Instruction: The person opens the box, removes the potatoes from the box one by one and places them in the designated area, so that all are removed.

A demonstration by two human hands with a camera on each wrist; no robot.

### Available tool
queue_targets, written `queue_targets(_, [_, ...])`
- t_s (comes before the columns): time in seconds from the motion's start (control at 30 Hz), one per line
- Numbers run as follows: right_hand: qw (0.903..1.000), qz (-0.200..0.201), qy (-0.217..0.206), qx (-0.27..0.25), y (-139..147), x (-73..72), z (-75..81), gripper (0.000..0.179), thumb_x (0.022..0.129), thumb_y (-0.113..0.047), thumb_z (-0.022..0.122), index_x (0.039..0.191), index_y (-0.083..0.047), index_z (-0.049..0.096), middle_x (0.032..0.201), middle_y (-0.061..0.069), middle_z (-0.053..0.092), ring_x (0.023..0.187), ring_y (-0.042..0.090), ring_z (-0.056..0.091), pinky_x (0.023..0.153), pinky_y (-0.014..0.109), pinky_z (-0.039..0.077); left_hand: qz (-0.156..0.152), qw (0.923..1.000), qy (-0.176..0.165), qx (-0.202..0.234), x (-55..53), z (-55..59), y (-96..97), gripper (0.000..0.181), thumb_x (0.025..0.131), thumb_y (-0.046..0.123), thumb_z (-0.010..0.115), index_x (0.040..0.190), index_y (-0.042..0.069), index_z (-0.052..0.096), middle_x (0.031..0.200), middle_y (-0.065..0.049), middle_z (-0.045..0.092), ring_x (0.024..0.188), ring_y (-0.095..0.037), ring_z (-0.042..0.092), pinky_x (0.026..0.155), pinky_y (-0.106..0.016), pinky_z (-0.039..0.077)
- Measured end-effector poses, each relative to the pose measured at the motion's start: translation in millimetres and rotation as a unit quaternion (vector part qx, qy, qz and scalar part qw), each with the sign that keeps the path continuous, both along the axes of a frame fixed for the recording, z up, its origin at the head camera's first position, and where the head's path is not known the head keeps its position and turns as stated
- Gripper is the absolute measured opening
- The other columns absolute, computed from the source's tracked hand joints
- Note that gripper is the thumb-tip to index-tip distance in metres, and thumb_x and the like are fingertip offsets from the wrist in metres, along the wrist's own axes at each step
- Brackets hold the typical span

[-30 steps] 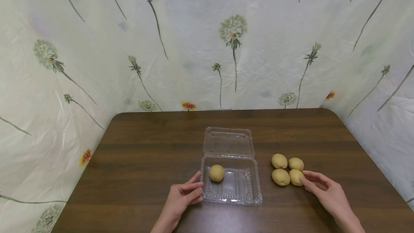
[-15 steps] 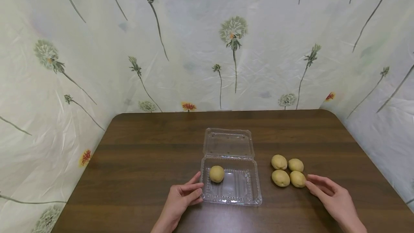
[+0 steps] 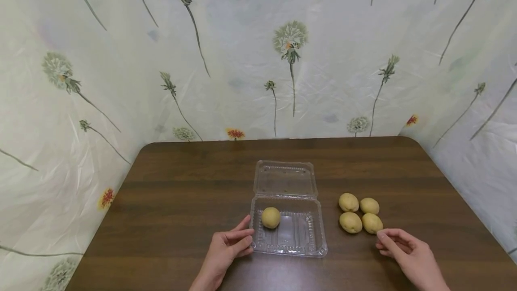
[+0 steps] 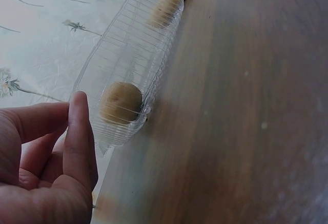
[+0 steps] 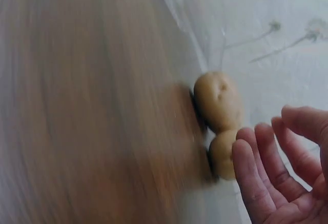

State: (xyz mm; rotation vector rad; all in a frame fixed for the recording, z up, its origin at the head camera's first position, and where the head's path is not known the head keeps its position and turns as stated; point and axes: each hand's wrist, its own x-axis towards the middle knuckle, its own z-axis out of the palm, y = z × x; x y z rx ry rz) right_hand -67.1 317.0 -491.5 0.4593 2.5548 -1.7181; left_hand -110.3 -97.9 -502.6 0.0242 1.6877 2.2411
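A clear plastic clamshell container (image 3: pixel 296 250) lies with its lid folded back on the table. One potato (image 3: pixel 270 218) sits in its left part, and it shows through the ribbed wall in the left wrist view. My left hand (image 3: pixel 226 248) pinches the container's left rim between thumb and fingers. To the right, several potatoes (image 3: pixel 350 222) lie in a tight cluster. My right hand (image 3: pixel 409 255) is just beside the near right potato (image 3: pixel 372 223), its fingers loosely bent and holding nothing. In the right wrist view, two potatoes (image 5: pixel 219 101) appear beyond the fingertips.
The dark wooden table (image 3: pixel 194 183) has rounded far corners. Behind it and at both sides hangs a pale sheet (image 3: pixel 234 57) printed with dandelions. The container's lid (image 3: pixel 286 178) lies flat toward the far edge.
My right hand has left the near right potato and drawn back toward me. That potato has shifted slightly to the right. The left hand and the container have stayed put.
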Motion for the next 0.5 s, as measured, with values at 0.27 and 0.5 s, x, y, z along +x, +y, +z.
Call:
queue_targets(0.27, [0.9971, 0.050, 0.057, -0.013, -23.0, 6.3, 1.6, 0.036, 0.098, -0.025, 0.063, 0.114, 0.007, 0.063, 0.105, 0.019, 0.068, 0.086, 0.022, 0.069, 0.073, 0.033, 0.061, -0.001, 1.0000, 0.006, -0.002, 0.8, -0.3, -0.3, 0.030, 0.091, -0.001, 0.067, 0.116, -0.017, 0.062, 0.147, -0.015, 0.044, 0.124, -0.022, 0.051, 0.080, -0.031, 0.058])
queue_targets(0.5, [0.9940, 0.085, 0.068, 0.011, -35.4, 7.2, -0.9, 0.028, 0.097, -0.022, 0.064, 0.112, 0.002, 0.065, 0.097, 0.013, 0.071, 0.085, 0.019, 0.069, 0.072, 0.031, 0.060, -0.003, 0.9999, 0.012, -0.003, 0.6, -0.5, -0.4, 0.031, 0.091, -0.001, 0.067, 0.116, -0.017, 0.061, 0.147, -0.016, 0.044, 0.124, -0.023, 0.052, 0.080, -0.032, 0.058])
